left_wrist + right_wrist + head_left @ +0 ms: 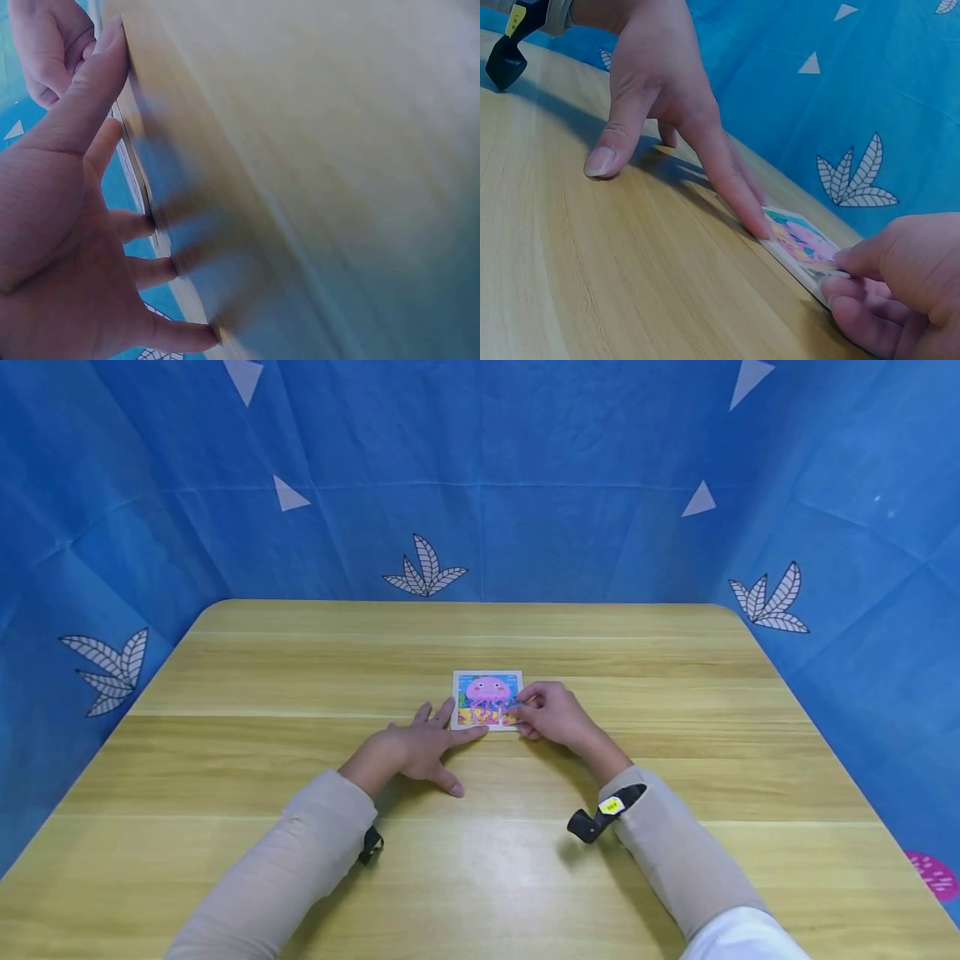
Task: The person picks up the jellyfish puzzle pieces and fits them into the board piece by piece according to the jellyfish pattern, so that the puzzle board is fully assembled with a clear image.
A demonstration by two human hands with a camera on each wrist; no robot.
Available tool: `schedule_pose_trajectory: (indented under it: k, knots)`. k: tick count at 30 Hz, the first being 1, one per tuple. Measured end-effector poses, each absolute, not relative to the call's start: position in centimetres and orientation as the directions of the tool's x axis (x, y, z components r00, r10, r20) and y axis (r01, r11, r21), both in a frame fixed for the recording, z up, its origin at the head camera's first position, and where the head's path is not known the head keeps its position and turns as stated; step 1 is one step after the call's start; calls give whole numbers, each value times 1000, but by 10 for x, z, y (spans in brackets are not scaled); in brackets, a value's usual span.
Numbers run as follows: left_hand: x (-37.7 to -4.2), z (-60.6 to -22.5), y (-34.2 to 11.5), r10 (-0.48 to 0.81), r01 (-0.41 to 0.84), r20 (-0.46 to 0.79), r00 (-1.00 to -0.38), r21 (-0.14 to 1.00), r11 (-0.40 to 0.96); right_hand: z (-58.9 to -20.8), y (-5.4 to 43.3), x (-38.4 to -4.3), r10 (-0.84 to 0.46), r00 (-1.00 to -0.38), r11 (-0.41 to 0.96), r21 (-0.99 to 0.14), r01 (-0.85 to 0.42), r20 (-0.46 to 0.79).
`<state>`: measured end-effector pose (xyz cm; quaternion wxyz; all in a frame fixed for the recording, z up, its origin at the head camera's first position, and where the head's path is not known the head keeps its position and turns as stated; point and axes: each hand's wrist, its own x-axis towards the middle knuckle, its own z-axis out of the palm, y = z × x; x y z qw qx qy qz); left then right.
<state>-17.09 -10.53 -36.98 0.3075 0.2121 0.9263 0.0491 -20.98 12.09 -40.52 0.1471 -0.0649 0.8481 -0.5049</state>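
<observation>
A small square jellyfish puzzle [487,690] in a white border lies flat on the wooden table [510,860]. Along its left and bottom edges rests my left hand [420,750], fingers spread and fairly straight, the thumb out over the table. At the lower right corner, my right hand [557,717] pinches a small puzzle piece [823,266] between thumb and curled fingers. The piece is tilted at the board's edge in the right wrist view and mostly hidden by the fingertips. From the left wrist, the left fingertips [202,335] touch the tabletop side on.
Blue cloth [525,435] with white triangles and leaf drawings hangs behind the table and along its sides. A black wrist camera [588,823] is strapped to the right sleeve, close over the tabletop. The table's far edge [600,604] lies beyond the puzzle.
</observation>
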Motion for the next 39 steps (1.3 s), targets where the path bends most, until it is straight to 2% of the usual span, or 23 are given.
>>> schedule_pose_trajectory:
  k: [26, 39]
  knots:
    - [-170, -368, -105, 422, 362, -547, -724, 220, 906, -400, 115, -216, -204, -945, 655, -753, 63, -257]
    - [-170, -367, -105, 418, 356, -549, -724, 222, 908, -396, 117, -220, -205, -932, 642, -760, 103, -300]
